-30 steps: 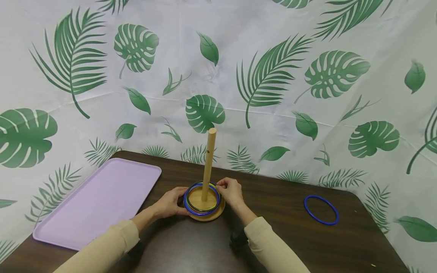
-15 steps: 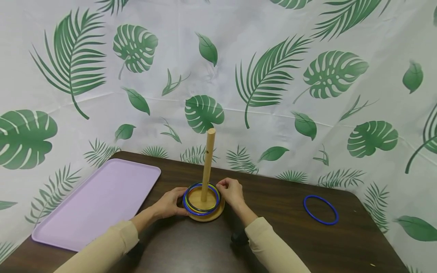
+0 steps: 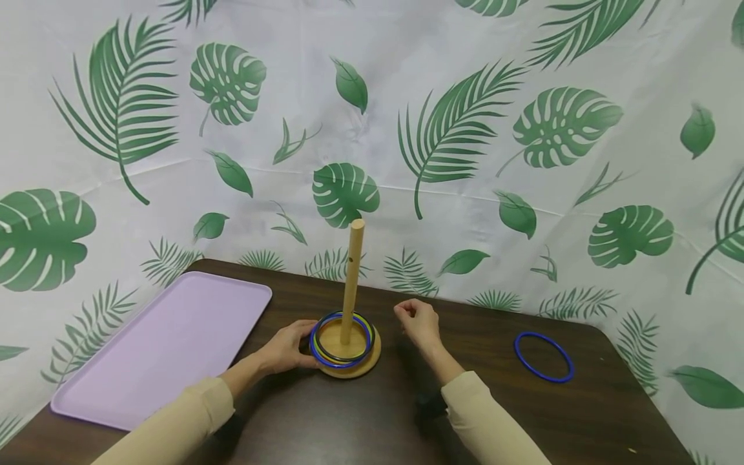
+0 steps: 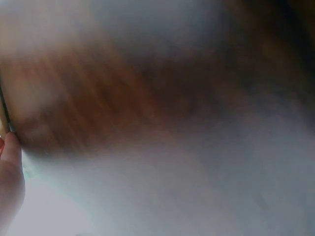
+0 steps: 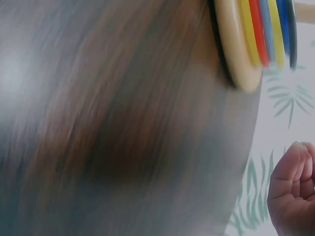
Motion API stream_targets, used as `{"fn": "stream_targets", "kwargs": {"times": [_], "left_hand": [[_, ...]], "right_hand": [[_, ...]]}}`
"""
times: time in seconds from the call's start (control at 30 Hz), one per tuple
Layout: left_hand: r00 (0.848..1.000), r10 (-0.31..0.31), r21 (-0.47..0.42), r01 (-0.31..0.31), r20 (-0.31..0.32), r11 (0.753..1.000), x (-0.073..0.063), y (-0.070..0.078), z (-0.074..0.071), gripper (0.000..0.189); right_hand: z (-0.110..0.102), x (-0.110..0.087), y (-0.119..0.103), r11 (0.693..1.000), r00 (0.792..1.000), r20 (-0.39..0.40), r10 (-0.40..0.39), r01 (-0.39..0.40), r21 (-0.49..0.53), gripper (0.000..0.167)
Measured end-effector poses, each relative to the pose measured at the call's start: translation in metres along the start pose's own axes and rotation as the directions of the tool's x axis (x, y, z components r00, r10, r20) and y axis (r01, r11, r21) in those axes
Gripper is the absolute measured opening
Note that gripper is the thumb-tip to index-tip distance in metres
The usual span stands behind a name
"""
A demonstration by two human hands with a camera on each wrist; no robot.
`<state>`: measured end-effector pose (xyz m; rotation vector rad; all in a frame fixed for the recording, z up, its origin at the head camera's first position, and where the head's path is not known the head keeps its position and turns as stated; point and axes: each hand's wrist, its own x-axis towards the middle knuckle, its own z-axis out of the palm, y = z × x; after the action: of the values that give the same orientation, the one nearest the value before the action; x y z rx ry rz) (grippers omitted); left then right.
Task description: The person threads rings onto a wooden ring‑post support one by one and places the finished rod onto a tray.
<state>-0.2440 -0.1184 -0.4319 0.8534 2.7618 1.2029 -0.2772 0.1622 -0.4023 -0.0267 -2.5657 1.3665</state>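
Observation:
A wooden ring-toss stand with an upright post [image 3: 352,278] and round base [image 3: 374,363] stands on the table. Stacked around the post's foot are several coloured rings [image 5: 257,37], yellow, red and blue among them, with a black ring [image 5: 293,46] outermost. My left hand [image 3: 285,349] grips the left side of the rings, fingers toward the back and thumb at the front. Only its thumb side shows at the edge of the left wrist view. To the right of the stand, my right hand [image 3: 421,324] is raised, fingers curled and thumb against the forefinger, holding nothing.
A loose blue ring [image 3: 544,357] lies on the dark wooden table [image 3: 494,407] at the right. On the left is a lilac tray [image 3: 168,342]. Behind the table hangs a white cloth [image 3: 407,64] printed with green leaves.
My right hand has let go of the rings' right edge and moved right, away from the stand. My left hand stays at the rings.

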Motion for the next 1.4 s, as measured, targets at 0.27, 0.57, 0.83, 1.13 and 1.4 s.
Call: {"fn": "stream_targets", "kwargs": {"times": [0.27,0.57,0.83,1.13,1.4], "left_hand": [[1.0,-0.008,-0.004,0.008,0.003,1.0,-0.001,-0.003,0.001,0.075],[1.0,-0.017,-0.023,0.018,0.003,1.0,-0.001,-0.003,0.002,0.074],[1.0,-0.014,-0.021,0.014,0.004,1.0,0.0,-0.002,0.001,0.074],[1.0,-0.015,-0.025,0.016,0.006,1.0,0.0,-0.003,0.001,0.074],[1.0,-0.007,-0.01,0.007,0.001,1.0,0.001,0.0,0.0,0.074]], "right_hand": [[-0.033,0.006,0.017,1.0,0.999,-0.049,0.021,-0.021,-0.016,0.017],[-0.081,0.009,0.042,0.996,0.993,-0.096,0.067,-0.073,-0.056,0.021],[-0.126,0.007,0.066,0.989,0.983,-0.157,0.093,-0.109,-0.101,0.027],[-0.168,-0.006,0.093,0.972,0.965,-0.199,0.173,-0.2,-0.124,0.032],[-0.197,-0.016,0.116,0.955,0.937,-0.294,0.186,-0.243,-0.172,0.032]]}}
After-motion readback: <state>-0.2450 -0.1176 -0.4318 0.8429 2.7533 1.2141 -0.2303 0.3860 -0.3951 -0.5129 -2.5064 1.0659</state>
